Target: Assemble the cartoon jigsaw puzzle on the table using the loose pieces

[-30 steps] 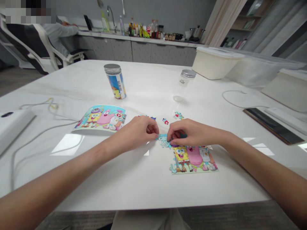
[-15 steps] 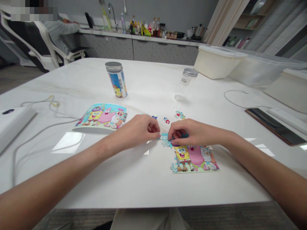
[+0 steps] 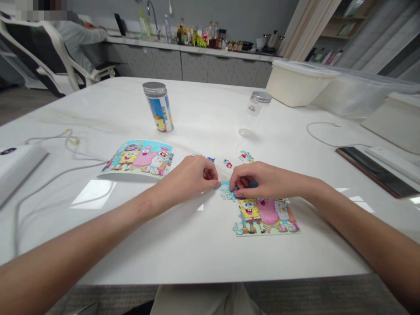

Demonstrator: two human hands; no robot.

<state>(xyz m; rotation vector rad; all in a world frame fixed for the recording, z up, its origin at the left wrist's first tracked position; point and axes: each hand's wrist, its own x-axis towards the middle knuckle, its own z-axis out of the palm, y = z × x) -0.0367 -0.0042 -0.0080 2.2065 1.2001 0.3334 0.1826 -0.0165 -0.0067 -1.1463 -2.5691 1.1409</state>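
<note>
A partly joined cartoon jigsaw puzzle lies flat on the white table, its lower part showing a yellow and a pink figure. My left hand pinches at the left end of some light-blue puzzle pieces. Over the right end of those pieces is my right hand, thumb and fingers closed on them and hiding the puzzle's upper part. Beyond the hands lie a loose red and blue piece and a small cluster of pieces. More pieces are partly hidden behind my left hand.
A curved picture sheet lies left. Farther back stand a printed jar and a clear jar. At right are a dark phone-like slab and storage boxes. Cables run at left; a person sits beyond the table.
The view has tilted very slightly. Both hands stay at the light-blue pieces; my left fingertips have barely shifted, and the puzzle lies where it was.
</note>
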